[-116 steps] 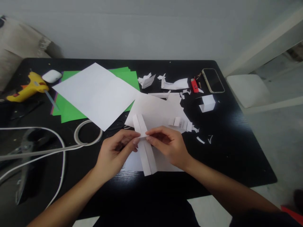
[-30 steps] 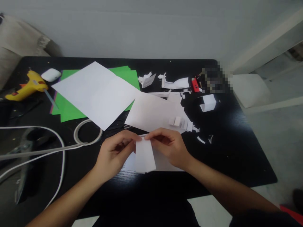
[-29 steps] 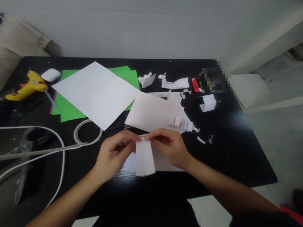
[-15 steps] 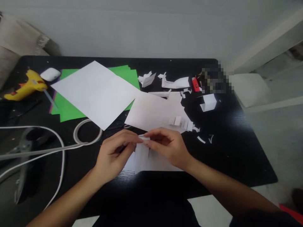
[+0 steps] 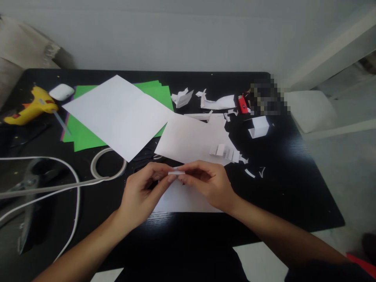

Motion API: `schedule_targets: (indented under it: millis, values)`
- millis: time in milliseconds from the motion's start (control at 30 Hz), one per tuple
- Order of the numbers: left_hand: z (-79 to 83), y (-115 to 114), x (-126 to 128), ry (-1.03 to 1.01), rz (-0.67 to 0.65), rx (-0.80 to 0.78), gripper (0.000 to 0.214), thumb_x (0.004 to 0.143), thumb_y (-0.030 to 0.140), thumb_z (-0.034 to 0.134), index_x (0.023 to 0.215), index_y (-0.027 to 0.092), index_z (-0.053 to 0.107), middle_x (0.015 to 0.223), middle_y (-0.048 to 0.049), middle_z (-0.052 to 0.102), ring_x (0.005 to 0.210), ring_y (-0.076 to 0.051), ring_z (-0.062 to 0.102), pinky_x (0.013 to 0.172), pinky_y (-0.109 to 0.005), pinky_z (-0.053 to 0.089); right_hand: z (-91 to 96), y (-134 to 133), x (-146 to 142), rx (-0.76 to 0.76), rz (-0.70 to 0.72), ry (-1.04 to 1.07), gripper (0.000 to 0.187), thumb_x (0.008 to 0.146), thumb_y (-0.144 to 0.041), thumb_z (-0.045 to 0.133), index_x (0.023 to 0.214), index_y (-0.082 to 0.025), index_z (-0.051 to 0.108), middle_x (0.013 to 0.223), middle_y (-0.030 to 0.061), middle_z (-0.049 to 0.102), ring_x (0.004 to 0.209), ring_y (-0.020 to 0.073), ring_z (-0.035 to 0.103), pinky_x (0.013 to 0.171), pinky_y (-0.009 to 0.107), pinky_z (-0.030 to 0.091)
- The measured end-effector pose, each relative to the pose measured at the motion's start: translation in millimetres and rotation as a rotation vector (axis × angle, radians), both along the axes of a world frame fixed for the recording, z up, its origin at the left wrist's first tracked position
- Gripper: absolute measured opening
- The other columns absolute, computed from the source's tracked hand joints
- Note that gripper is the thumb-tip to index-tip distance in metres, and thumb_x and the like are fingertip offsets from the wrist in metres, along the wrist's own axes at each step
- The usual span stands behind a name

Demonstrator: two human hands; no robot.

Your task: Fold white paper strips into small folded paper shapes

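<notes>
Between my two hands is a small folded strip of white paper (image 5: 176, 173), its narrow edge toward me. My left hand (image 5: 143, 192) pinches its left end between thumb and fingers. The right end is pinched the same way by my right hand (image 5: 210, 182). Under both hands a white sheet (image 5: 188, 199) lies flat on the black table. Just beyond, another white sheet (image 5: 190, 137) carries small folded paper pieces (image 5: 225, 152) near its right edge.
A large white sheet (image 5: 117, 117) overlaps green sheets (image 5: 88, 137). At the left are a yellow glue gun (image 5: 32, 107), a white cable (image 5: 78, 203) and dark-handled pliers (image 5: 29, 196). Paper scraps (image 5: 217, 102), a red lighter (image 5: 242, 104) and a folded paper piece (image 5: 259, 127) lie at the right.
The paper that hung down from my fingers over the sheet now shows as a narrow strip held edge-on. My left thumb has shifted up and right onto it; my right hand stays nearly in place.
</notes>
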State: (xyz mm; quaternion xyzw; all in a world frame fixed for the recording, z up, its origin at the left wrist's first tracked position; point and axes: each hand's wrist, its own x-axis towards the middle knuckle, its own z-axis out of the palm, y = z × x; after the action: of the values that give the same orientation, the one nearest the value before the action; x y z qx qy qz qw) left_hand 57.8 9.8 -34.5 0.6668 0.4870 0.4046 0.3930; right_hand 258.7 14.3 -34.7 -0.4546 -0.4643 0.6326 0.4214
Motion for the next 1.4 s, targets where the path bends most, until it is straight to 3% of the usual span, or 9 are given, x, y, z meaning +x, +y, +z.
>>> schedule_targets:
  millis: [533, 933, 1400]
  values:
    - [2.3, -0.9, 1.3, -0.063, 0.006, -0.067, 0.006, 0.091, 0.018, 0.073, 0.096, 0.022, 0.072, 0.077, 0.0012, 0.072, 0.064, -0.010, 0.064, 0.057, -0.020, 0.052, 3.5, -0.7, -1.2, 0.004, -0.028, 0.000, 0.010, 0.080, -0.027, 0.086, 0.090, -0.025, 0.083, 0.088, 0.0021, 0.082, 0.081, 0.0192, 0.078, 0.077, 0.034, 0.066]
    - [1.3, -1.6, -0.8, -0.049, 0.032, -0.068, 0.004, 0.092, 0.019, 0.072, 0.095, 0.022, 0.070, 0.070, 0.0031, 0.065, 0.058, -0.009, 0.055, 0.052, -0.019, 0.045, -0.7, 1.1, -0.1, -0.096, 0.047, 0.055, 0.017, 0.079, -0.031, 0.087, 0.093, -0.021, 0.080, 0.083, 0.0022, 0.079, 0.074, 0.0162, 0.075, 0.073, 0.030, 0.065]
    - [1.1, -1.1, -1.9, -0.060, 0.008, -0.077, 0.003, 0.093, 0.019, 0.071, 0.095, 0.021, 0.069, 0.070, 0.0034, 0.064, 0.060, -0.009, 0.055, 0.053, -0.019, 0.045, 3.0, -1.0, 0.0, -0.036, 0.036, 0.054, 0.008, 0.084, -0.026, 0.083, 0.090, -0.021, 0.081, 0.077, 0.0006, 0.077, 0.070, 0.0139, 0.073, 0.070, 0.027, 0.063]
